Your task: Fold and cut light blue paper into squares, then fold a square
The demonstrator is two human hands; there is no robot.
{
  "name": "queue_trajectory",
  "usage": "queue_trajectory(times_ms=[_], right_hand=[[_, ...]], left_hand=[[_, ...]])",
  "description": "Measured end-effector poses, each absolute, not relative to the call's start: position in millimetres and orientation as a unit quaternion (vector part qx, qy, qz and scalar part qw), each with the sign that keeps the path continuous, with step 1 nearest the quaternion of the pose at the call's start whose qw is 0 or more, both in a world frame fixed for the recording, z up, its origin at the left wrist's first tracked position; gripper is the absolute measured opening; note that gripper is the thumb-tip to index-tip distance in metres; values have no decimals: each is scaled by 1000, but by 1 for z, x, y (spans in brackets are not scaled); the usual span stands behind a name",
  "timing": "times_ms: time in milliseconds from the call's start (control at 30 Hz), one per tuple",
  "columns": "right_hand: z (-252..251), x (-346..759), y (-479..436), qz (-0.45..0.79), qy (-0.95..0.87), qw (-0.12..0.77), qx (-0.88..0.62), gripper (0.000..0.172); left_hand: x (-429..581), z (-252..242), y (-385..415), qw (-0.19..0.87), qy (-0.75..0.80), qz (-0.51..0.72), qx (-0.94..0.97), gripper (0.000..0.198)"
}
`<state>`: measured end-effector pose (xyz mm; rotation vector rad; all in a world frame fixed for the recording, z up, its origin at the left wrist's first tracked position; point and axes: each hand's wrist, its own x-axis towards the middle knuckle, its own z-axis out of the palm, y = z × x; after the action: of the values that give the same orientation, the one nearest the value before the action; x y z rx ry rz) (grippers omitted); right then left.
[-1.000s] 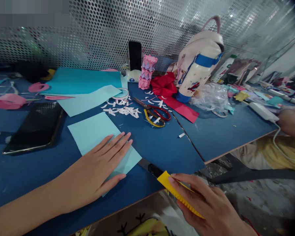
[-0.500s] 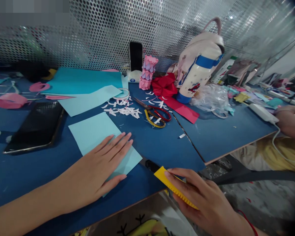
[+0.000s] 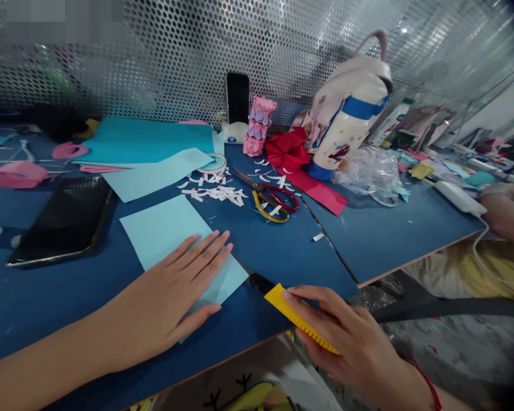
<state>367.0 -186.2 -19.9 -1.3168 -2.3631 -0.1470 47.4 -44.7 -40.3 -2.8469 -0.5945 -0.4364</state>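
Note:
My left hand (image 3: 184, 279) lies flat with fingers stretched over a light blue sheet of paper (image 3: 163, 228), pressing it against the blue table. In my right hand (image 3: 346, 331) is a yellow utility knife (image 3: 291, 314), held near the table's front edge. Its black tip section points left, and the blade meets the sheet's right corner; the blade's end is hidden or too fine to make out. Beyond the sheet rest scissors (image 3: 269, 197) with red and yellow handles, beside a heap of white paper scraps (image 3: 218, 191).
A black phone (image 3: 62, 222) lies at the left, near more blue paper (image 3: 145, 140). Behind stand an upright phone (image 3: 238, 97), a pink folded-paper column (image 3: 259, 125), a white bottle (image 3: 342, 137) and a backpack (image 3: 346, 80). Another person's arm (image 3: 505, 211) rests at the right.
My right hand has moved slightly left and up with the utility knife, bringing its blade closer to the paper's corner. My left hand and the sheet have stayed put.

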Motion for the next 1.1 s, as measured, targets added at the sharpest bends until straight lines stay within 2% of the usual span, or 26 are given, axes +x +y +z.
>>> queue_trajectory(times_ms=[500, 767, 1100], right_hand=[[-23, 366, -177, -35, -853, 216, -473, 39], [-19, 373, -176, -19, -853, 211, -477, 40], [-12, 378, -161, -42, -866, 187, -463, 36]], left_hand=[[47, -41, -45, 69, -206, -156, -963, 72], [33, -43, -52, 99, -253, -156, -950, 78], [29, -45, -57, 69, -233, -146, -959, 68]])
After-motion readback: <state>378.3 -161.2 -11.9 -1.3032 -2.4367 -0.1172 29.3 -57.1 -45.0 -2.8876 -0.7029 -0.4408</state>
